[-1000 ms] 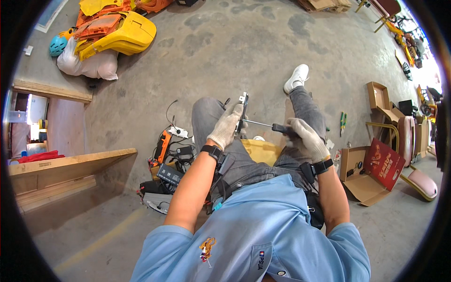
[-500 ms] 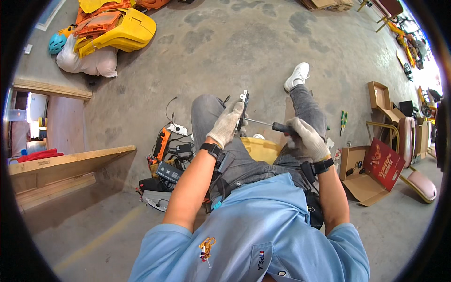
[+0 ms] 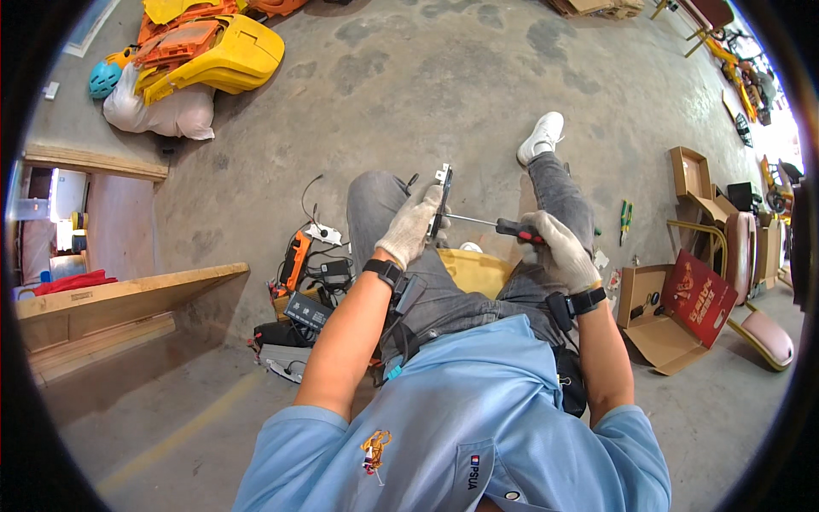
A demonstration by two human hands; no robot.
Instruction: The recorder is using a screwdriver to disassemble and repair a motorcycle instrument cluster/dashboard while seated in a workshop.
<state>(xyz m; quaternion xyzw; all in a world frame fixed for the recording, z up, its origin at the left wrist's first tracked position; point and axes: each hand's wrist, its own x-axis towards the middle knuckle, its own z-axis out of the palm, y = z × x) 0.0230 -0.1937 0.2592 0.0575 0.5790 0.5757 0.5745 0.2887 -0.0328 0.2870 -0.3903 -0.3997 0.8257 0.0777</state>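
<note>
My left hand (image 3: 414,222), in a white knit glove, grips a narrow dark metal part (image 3: 442,192) with a small silver plate at its top, held upright over my left thigh. My gloved right hand (image 3: 554,252) is closed round the black and red handle of a screwdriver (image 3: 478,222), whose steel shaft runs left and meets the side of the metal part. A yellow seat-like object (image 3: 473,273) lies between my legs. Green-and-yellow pliers (image 3: 624,222) lie on the floor to the right.
To my left lie power tools, cables and boxes (image 3: 316,273) beside a wooden board (image 3: 128,299). Yellow and orange plastic panels (image 3: 213,60) on white sacks stand at the back left. Open cardboard boxes (image 3: 648,316) and pink-cushioned chairs (image 3: 759,337) are at the right.
The screwdriver handle has turned in my right hand, showing more of its red part now. The metal part stays in my left hand, raised very slightly.
</note>
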